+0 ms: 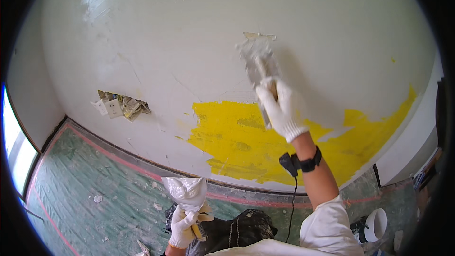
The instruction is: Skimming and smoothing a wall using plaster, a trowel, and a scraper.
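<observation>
My right hand, in a white knitted glove, is closed around the handle of a plastering trowel held against the wall. Wet white putty coats the blade, and a thick ridge of it lies along the top edge. Below and right of the trowel, a patch of bare yellow shows on the wall. Low in front of me, my gloved left hand grips a putty knife with its broad blade pointing up. A heap of smooth white putty covers that blade.
An opening in the wall at left holds loose sockets and wires. Green sheeting edged with pink tape covers the floor, with scattered debris. A white bucket lies tipped at lower right. A black strap device with a cable circles my right wrist.
</observation>
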`<state>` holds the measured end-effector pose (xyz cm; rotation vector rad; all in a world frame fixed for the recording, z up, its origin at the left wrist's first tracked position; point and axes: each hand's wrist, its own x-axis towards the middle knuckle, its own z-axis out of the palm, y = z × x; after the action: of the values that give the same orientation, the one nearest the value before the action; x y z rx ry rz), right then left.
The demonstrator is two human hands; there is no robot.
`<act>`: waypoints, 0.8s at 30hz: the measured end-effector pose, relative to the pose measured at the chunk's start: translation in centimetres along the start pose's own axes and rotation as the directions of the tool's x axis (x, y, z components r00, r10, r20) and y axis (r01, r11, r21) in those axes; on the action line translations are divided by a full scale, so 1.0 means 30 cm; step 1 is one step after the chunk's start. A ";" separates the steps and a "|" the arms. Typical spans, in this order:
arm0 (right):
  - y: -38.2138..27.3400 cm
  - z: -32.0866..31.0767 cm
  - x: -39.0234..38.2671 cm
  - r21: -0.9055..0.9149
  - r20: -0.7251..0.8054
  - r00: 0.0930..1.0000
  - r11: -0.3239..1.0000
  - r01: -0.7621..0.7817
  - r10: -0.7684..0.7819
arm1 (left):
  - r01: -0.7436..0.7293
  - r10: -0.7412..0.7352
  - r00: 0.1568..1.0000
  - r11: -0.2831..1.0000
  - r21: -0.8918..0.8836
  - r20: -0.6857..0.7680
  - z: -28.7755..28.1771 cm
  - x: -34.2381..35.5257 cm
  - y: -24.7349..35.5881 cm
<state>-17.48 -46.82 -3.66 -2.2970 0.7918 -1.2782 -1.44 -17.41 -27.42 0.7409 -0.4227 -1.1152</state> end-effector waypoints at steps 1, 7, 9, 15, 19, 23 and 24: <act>-0.033 -0.007 0.047 -0.126 -0.091 0.996 0.992 0.004 -0.015 | 0.020 -0.020 0.999 1.000 0.003 0.025 -0.012 0.008 -0.009; -0.067 0.003 0.036 -0.400 -0.127 0.987 0.906 -0.137 0.094 | 0.083 -0.085 0.995 0.996 0.032 0.061 -0.019 0.008 -0.001; -0.074 0.010 -0.019 -0.384 -0.111 0.979 0.901 -0.202 0.172 | 0.071 -0.073 0.996 0.997 0.039 0.055 -0.031 0.003 -0.005; -0.126 0.028 0.052 -0.366 -0.175 0.984 0.930 -0.041 -0.025 | 0.086 -0.088 0.994 0.996 0.034 0.061 -0.022 0.004 -0.004; -0.014 0.073 0.086 -0.388 -0.166 0.983 0.911 -0.138 0.078 | 0.129 -0.134 0.984 0.990 0.049 0.114 -0.024 0.008 -0.007; 0.029 0.096 -0.103 -0.449 -0.144 0.979 0.872 -0.196 0.146 | 0.197 -0.214 0.908 0.977 0.085 0.361 -0.107 0.020 -0.003; 0.069 0.096 -0.190 -0.313 -0.097 0.989 0.940 -0.139 0.114 | 0.193 -0.212 0.911 0.977 0.089 0.355 -0.116 0.009 0.013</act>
<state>-17.99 -44.54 -9.95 -2.4022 1.2341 -1.2647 1.17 -16.44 -29.56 0.6328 -0.7016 -1.4500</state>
